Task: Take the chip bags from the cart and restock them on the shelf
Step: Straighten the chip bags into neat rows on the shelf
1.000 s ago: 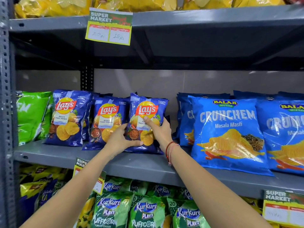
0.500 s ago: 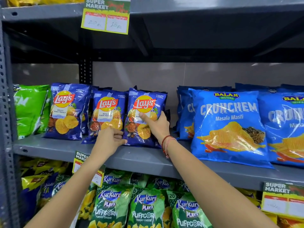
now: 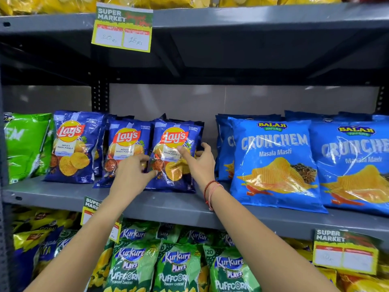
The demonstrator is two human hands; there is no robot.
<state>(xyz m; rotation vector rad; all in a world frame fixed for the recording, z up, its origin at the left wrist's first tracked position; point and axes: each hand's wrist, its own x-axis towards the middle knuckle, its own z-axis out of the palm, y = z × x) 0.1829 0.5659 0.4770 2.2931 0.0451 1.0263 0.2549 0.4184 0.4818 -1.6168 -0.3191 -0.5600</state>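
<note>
Three dark blue Lay's Magic Masala bags stand in a row on the grey middle shelf (image 3: 63,197). The right one, the Lay's bag (image 3: 175,165), stands upright between my hands. My left hand (image 3: 132,172) is at its lower left edge, thumb on the front and fingers reaching behind, partly covering the middle Lay's bag (image 3: 124,148). My right hand (image 3: 199,162) holds its right edge, thumb on the front and fingers curled behind. More Lay's bags stand behind the front row. The cart is out of view.
A green bag (image 3: 25,144) stands at the shelf's far left. Large light blue Crunchem bags (image 3: 273,163) fill the right side. Green Kurkure Puffcorn bags (image 3: 179,268) sit on the shelf below, yellow bags on the shelf above. Price tags (image 3: 123,28) hang from the shelf edges.
My left hand has moved up from the shelf edge to the bag's left side. My right hand has slid toward the bag's right edge. The bag stands straighter.
</note>
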